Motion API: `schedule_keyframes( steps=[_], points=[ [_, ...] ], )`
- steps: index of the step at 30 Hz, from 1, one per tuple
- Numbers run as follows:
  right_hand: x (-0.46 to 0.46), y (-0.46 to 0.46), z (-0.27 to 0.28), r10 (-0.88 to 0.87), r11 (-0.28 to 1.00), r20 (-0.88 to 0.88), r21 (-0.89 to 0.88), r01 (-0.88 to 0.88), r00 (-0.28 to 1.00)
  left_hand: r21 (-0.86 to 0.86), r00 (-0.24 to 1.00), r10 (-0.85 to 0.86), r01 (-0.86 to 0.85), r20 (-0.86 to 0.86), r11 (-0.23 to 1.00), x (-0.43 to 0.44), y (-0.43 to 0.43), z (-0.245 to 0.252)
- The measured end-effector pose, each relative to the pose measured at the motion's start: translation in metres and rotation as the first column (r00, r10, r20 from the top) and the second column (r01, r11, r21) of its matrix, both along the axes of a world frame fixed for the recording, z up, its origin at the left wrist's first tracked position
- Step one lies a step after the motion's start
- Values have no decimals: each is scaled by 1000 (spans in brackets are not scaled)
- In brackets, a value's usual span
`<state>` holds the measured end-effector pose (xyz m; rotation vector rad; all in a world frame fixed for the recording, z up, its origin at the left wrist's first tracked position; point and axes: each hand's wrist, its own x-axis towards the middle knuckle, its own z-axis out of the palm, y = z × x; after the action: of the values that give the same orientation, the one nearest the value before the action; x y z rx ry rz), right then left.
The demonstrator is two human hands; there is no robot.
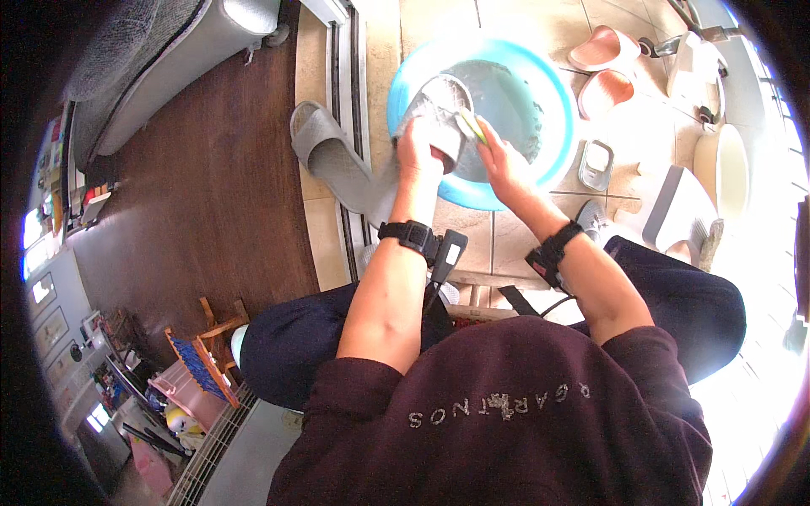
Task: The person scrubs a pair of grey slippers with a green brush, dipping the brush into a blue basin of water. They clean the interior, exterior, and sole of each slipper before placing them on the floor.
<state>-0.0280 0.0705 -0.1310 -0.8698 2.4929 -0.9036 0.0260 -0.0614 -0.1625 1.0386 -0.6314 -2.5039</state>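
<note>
My left hand grips a grey slide sandal over the left part of a blue plastic basin. In my right hand is a small brush with a green handle, its head against the sandal's edge. Cloudy water with dark bits along its edge lies in the basin. Left of the basin, another grey slide sandal rests across the door track. A small dish with a pale block in it sits on the tiles to the right.
Pink slides lie beyond the basin at the right. Nearer are a grey and white plastic stool and a cream tub. A sliding-door track separates the tiles from a dark wood floor. A folding stool stands at the lower left.
</note>
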Motion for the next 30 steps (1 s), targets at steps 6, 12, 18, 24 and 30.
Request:
schedule_keyframes(
  steps=[6,12,18,24,30],
  points=[
    [-12,-23,19,159,977,-8,147,-156,987,-269,996,-29,50,83,962,0,14,-8],
    [-7,-11,18,22,989,22,143,-25,1000,-631,958,-44,219,282,744,1,13,-3],
    [-18,-20,18,176,972,-38,165,-168,984,-753,970,17,178,244,634,4,13,5],
    [-17,-18,16,9,984,23,176,-12,1000,-896,968,39,215,249,388,5,13,0],
    [-27,-25,14,286,955,-168,134,-266,943,-864,985,75,98,155,494,6,21,-9]
  ],
)
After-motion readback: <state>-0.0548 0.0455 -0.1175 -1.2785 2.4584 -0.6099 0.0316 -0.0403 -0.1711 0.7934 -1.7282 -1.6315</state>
